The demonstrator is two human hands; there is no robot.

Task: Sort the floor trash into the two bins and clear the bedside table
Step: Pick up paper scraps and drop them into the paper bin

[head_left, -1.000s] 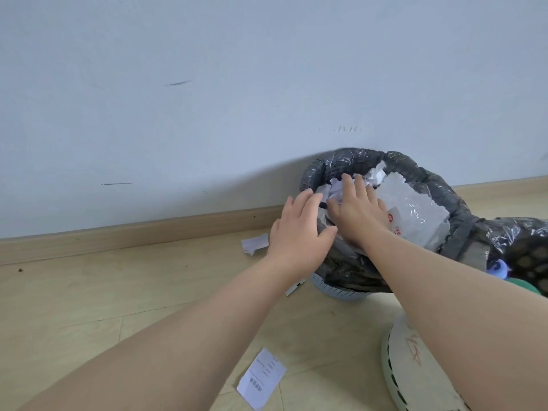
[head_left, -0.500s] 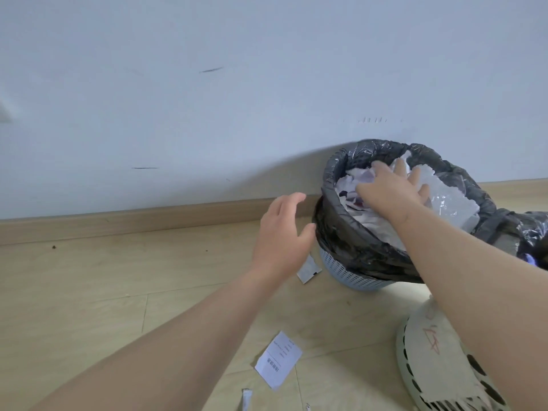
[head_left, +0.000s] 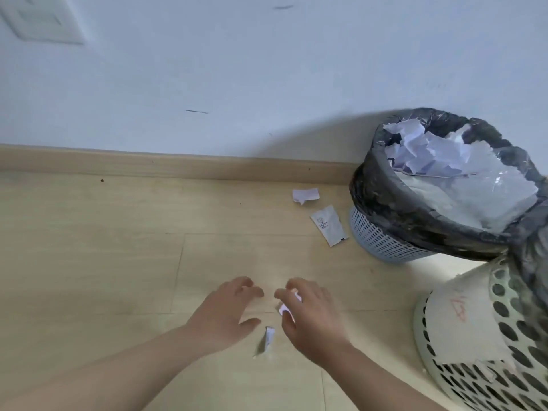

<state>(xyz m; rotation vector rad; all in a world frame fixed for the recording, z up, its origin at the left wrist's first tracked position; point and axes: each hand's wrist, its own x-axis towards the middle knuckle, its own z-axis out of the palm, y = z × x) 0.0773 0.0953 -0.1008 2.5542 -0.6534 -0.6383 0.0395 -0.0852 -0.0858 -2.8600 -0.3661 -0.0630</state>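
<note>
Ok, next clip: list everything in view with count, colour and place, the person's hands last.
Lined bin: one, blue mesh with black liner, by the wall at right, full of white paper and clear plastic.
Perforated bin: one, cream, lower right, label with red marks.
Torn scrap: one, white, floor by the skirting board.
Sachet: one, white, printed, floor beside the lined bin.
Folded strip: one, white, floor between the hands.
Slip: one, white, under the right hand's fingers.
Wall plate: one, white, top left.
Left hand: fingers loosely curled, holding nothing.
Right hand: curled over the slip; grip unclear.
</note>
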